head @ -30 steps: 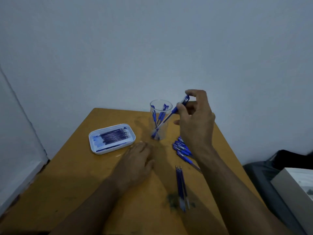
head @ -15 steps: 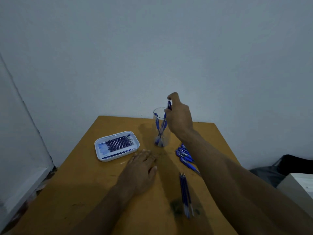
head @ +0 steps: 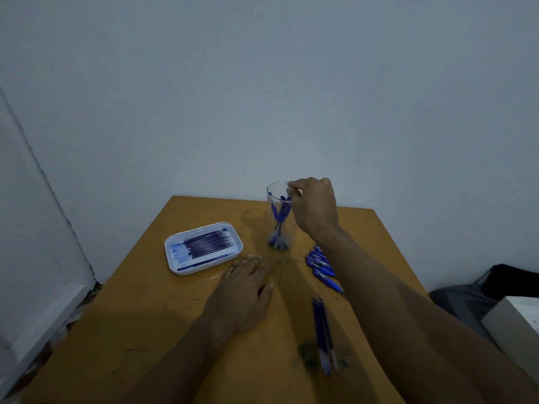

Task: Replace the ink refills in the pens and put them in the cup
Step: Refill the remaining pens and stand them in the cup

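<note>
A pale blue-grey wall fills the upper frame above an ochre wooden worktop [head: 145, 330] in the lower half. Left of centre sits a white tray [head: 175, 265] holding a row of dark blue ink refills [head: 208, 243]. Below and right of it the left hand [head: 243, 293] lies palm down on the wood, its grip released, fingers straight. At centre stands a clear plastic cup [head: 272, 191] with several blue pens [head: 279, 217] upright inside. The right hand [head: 315, 211] hovers at the cup's rim, fingers curled; whether its grip holds a pen I cannot tell. Lower right of the cup lies a cluster of blue pens [head: 320, 265], and below them three loose refills [head: 322, 325] lie side by side over a dark ink smudge [head: 309, 355]. A white box [head: 513, 322] shows at the right edge.
</note>
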